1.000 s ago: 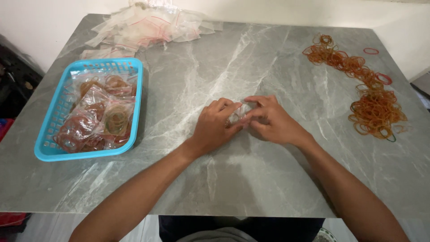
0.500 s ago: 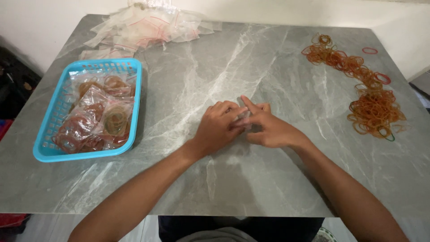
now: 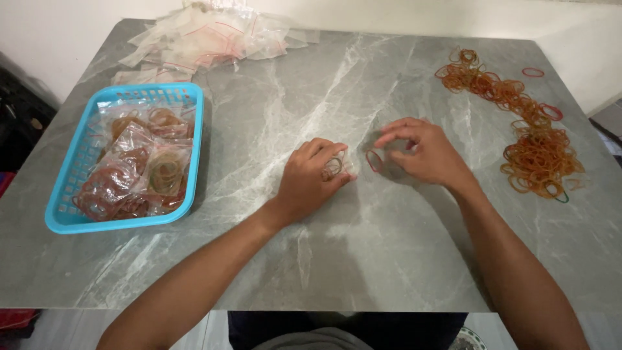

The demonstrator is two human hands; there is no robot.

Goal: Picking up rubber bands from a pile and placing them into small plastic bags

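My left hand (image 3: 314,178) rests on the grey marble table (image 3: 272,272) near its middle, closed on a small clear plastic bag (image 3: 337,167) with rubber bands inside. Just to the right, my right hand (image 3: 421,152) pinches a single red rubber band (image 3: 374,160) between thumb and fingertips, a little apart from the bag. Whether the bag's mouth is open I cannot make out under the fingers.
A blue plastic basket (image 3: 65,217) at the left holds several filled bags of rubber bands. A heap of empty clear bags (image 3: 214,35) lies at the far edge. Loose rubber bands (image 3: 525,129) trail down the right side of the table.
My hands were pressed together over the bag. Now they have drawn apart, the left keeping the bag and the right moving right with a red band.
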